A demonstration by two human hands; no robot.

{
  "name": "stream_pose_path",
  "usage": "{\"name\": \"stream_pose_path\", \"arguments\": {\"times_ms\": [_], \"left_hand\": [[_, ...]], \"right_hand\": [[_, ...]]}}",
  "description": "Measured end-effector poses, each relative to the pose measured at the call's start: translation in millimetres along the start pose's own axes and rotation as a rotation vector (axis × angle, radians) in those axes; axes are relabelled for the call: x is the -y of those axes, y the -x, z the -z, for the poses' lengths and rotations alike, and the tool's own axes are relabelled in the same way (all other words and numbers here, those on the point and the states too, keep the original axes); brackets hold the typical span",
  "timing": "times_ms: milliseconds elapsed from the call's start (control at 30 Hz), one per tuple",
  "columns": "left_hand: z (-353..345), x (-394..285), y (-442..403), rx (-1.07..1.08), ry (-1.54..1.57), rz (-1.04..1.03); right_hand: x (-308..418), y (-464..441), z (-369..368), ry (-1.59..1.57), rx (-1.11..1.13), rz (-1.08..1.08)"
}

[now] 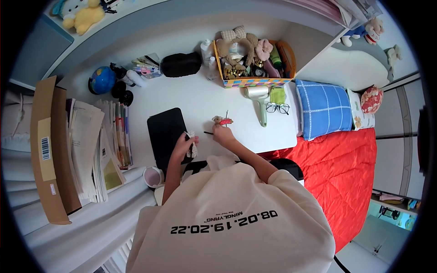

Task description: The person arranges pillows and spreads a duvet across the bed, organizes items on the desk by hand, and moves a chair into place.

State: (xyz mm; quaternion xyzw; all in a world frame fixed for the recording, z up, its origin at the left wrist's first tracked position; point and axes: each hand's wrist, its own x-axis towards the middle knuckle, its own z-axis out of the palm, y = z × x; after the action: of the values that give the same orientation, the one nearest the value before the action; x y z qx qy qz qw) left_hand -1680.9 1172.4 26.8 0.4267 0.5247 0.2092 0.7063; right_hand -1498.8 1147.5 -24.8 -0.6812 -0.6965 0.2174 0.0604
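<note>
My left hand (182, 146) is closed, with fingers pinched on a small whitish, knotted-looking piece (193, 149) over the right edge of a black flat pad (166, 132). My right hand (223, 135) is closed around a small red and tan item (222, 121), which pokes out above the fingers. A thin pale stick (227, 113) rises beside that item, and a short dark stick (208, 133) sticks out to the left of the hand. The exact kind of both held pieces is too small to make out. The hands are apart, above the white desk (200, 98).
A patterned box (255, 82) of hair accessories and bottles stands at the back. Right of my hands lie a lint roller (259, 98) and glasses (277, 108). Papers and books (102, 141) fill the left side. A mug (153, 176) sits near my left forearm; a red-covered bed (337, 168) adjoins.
</note>
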Motion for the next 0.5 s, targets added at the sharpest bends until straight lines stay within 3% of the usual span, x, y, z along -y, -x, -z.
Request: {"name": "stream_pose_path", "arguments": {"times_ms": [67, 133, 200, 267, 333, 400, 433, 467, 500], "left_hand": [[-9, 6, -5, 0.052, 0.043, 0.050], [-24, 12, -9, -0.036, 0.124, 0.151], [-36, 26, -20, -0.100, 0.152, 0.143], [-44, 32, -28, -0.139, -0.014, -0.156], [-40, 36, -31, -0.076, -0.039, -0.112], [-39, 39, -35, -0.030, 0.404, 0.037], [-38, 38, -35, -0.027, 0.401, 0.035], [-37, 38, -35, -0.038, 0.502, 0.041], [-36, 39, -35, -0.048, 0.604, 0.048]], "right_hand": [[4, 9, 9, -0.125, 0.002, -0.016], [5, 15, 8, -0.252, 0.003, -0.038], [5, 16, 0, -0.791, 0.013, -0.160], [7, 20, 4, -0.749, -0.017, -0.081], [7, 22, 13, -0.708, -0.047, -0.002], [0, 22, 31, -0.932, 0.008, -0.156], [-5, 21, 32, -0.689, -0.160, -0.109], [-10, 20, 32, -0.690, -0.164, -0.110], [-14, 20, 32, -0.408, -0.324, -0.098]]}}
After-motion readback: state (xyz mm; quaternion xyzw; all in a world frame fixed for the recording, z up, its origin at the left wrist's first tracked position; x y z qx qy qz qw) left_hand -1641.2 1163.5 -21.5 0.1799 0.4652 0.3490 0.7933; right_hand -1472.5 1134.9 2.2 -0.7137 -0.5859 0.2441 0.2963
